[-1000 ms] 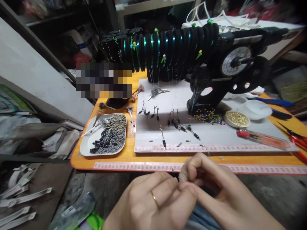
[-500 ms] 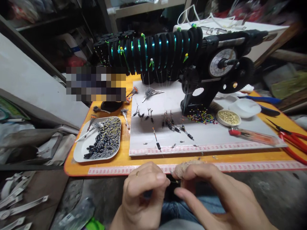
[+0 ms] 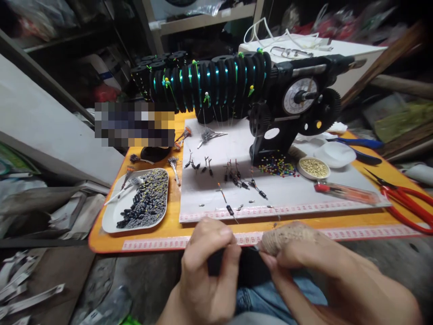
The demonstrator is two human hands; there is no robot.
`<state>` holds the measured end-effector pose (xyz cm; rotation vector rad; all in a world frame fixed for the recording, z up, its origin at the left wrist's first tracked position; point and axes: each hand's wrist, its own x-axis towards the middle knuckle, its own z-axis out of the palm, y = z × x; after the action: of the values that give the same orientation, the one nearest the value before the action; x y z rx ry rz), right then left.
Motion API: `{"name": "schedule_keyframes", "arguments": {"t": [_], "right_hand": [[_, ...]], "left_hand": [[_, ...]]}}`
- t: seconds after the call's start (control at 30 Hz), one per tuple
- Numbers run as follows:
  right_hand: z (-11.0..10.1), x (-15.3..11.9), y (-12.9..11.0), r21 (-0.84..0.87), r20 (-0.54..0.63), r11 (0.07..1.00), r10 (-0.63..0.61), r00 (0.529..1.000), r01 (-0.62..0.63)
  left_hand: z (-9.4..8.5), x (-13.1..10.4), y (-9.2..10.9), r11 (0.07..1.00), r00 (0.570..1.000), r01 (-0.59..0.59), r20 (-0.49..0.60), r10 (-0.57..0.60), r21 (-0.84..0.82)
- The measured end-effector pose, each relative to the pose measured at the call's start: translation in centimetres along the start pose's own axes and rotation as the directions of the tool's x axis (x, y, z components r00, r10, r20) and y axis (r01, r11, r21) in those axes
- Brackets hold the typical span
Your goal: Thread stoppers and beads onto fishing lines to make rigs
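Note:
My left hand (image 3: 208, 266) is closed in a pinch just beyond the near table edge, thumb against index finger; whatever it holds is too fine to make out. Across a small gap, my right hand (image 3: 318, 271) also pinches, a tan wrap (image 3: 287, 237) round one finger. A small grey bit seems to show at its fingertips, too small to name. Nearest to the hands, a small black cylinder piece with an orange-tipped stem (image 3: 230, 210) lies at the board's front edge, a thin line trailing from it. Several similar pieces (image 3: 237, 176) and small grey weights (image 3: 240, 207) lie on the white board (image 3: 203, 194).
A black winding machine with spools (image 3: 216, 85) and a dial (image 3: 300, 96) stands behind. Left is a white tray (image 3: 110, 223) of small grey and black pieces. Coloured beads (image 3: 279, 167), a dish of gold bits (image 3: 314, 168), a cutter knife (image 3: 348, 192) and red-handled scissors (image 3: 406, 201) lie right.
My right hand has moved right, and its thumb and index finger have closed together. The gap between the hands is wider. The orange-tipped piece has shifted slightly right; the whole view has shifted a little.

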<state>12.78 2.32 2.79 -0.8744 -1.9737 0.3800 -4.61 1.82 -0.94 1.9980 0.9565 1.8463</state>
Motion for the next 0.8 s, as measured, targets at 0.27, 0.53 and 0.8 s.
{"name": "schedule_keyframes", "arguments": {"t": [0.27,0.53,0.8], "right_hand": [[-2.2,0.6,1.0,0.094,0.149,0.993,0.05,0.987,-0.065],[-2.3,1.3,1.2,0.073,0.17,0.997,0.015,0.985,-0.028],[-2.3,1.7,0.7,0.04,0.192,0.999,0.006,0.981,-0.014]], "left_hand": [[-1.1,3.2,0.7,0.917,0.954,-0.229,0.264,0.145,0.325],[-1.5,3.6,-0.3,0.948,0.946,-0.217,0.29,0.146,0.231],[-0.5,2.6,0.3,0.997,0.991,-0.032,0.127,0.041,-0.069]]}}
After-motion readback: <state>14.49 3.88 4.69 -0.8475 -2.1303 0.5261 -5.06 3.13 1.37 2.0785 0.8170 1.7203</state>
